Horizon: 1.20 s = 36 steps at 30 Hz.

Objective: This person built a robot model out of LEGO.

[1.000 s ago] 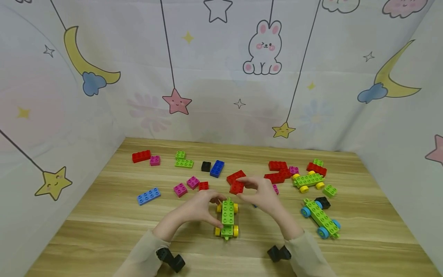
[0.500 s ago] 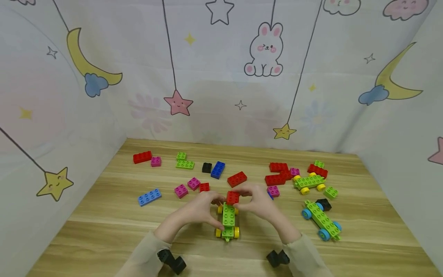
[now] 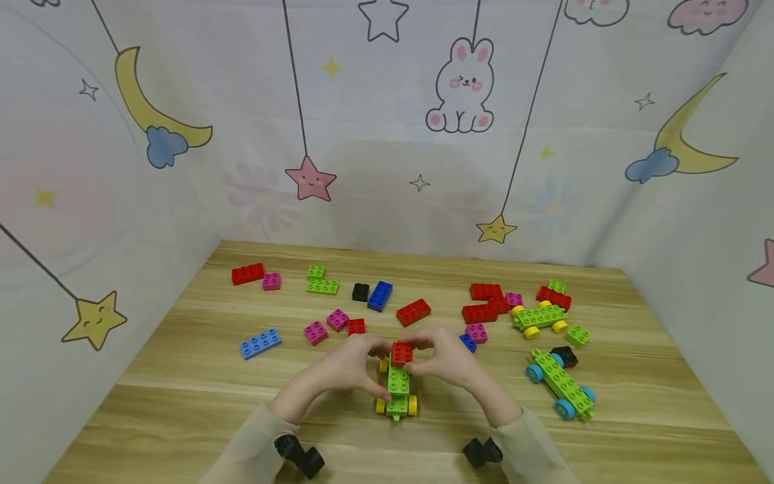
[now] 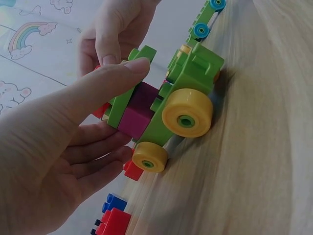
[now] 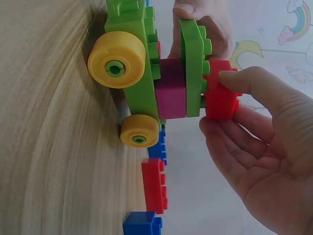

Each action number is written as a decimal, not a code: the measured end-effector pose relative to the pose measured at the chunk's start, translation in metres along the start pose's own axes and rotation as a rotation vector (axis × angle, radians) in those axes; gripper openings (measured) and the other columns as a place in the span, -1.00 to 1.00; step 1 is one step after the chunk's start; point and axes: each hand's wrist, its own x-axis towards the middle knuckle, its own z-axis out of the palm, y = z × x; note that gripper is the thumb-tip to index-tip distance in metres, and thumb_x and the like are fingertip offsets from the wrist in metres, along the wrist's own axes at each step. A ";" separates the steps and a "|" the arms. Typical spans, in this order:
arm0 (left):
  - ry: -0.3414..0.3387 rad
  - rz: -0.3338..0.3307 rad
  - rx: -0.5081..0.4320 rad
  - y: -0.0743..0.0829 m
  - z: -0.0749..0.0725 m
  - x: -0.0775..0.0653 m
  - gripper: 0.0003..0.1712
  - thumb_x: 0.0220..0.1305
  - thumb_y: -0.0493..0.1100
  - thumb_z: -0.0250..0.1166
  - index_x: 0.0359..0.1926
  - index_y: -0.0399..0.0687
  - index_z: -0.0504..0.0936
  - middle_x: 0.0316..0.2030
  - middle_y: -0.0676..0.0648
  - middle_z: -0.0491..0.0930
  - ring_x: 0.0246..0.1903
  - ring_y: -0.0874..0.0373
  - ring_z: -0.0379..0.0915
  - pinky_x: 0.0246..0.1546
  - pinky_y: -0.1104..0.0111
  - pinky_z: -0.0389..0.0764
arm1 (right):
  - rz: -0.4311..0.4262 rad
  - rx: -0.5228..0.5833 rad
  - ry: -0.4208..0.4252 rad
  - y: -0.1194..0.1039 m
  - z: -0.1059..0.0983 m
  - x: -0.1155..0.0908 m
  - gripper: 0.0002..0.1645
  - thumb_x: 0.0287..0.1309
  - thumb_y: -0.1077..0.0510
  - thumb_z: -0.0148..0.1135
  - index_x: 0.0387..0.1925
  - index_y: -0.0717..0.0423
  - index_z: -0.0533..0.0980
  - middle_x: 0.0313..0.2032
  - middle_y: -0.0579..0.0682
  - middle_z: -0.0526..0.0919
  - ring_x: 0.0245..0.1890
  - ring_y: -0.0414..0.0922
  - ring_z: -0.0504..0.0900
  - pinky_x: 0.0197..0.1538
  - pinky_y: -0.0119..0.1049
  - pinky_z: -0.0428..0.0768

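Note:
A green toy car base (image 3: 396, 406) with yellow wheels stands on the table before me. On it sits a magenta brick (image 5: 171, 90), topped by a long green brick (image 5: 194, 68). My left hand (image 3: 351, 366) grips this stack, its thumb on the near end of the green brick and its fingers at the far end. Between thumb and fingers of my right hand (image 3: 444, 356) is a small red brick (image 5: 219, 93). It is right at the studs of the green brick's far end.
To the right stand a second green car base (image 3: 540, 316) with yellow wheels and one with blue wheels (image 3: 562, 381). Loose bricks lie behind the hands, among them a long red brick (image 3: 414, 312), a dark blue brick (image 3: 380, 296) and a light blue brick (image 3: 261, 343).
My right hand has brought the small red brick from beside the long red one toward me, onto the far end of the green brick. The left hand has stayed on the stack.

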 end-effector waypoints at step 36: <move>-0.003 -0.001 -0.022 -0.002 0.001 0.000 -0.23 -0.17 0.03 0.63 0.08 -0.17 0.58 0.00 -0.07 0.62 0.03 0.02 0.55 0.10 0.11 0.57 | 0.000 0.011 0.008 -0.008 0.007 0.002 -0.62 0.14 0.08 0.40 -0.04 0.17 0.66 -0.07 0.06 0.73 -0.01 0.02 0.67 0.05 0.01 0.63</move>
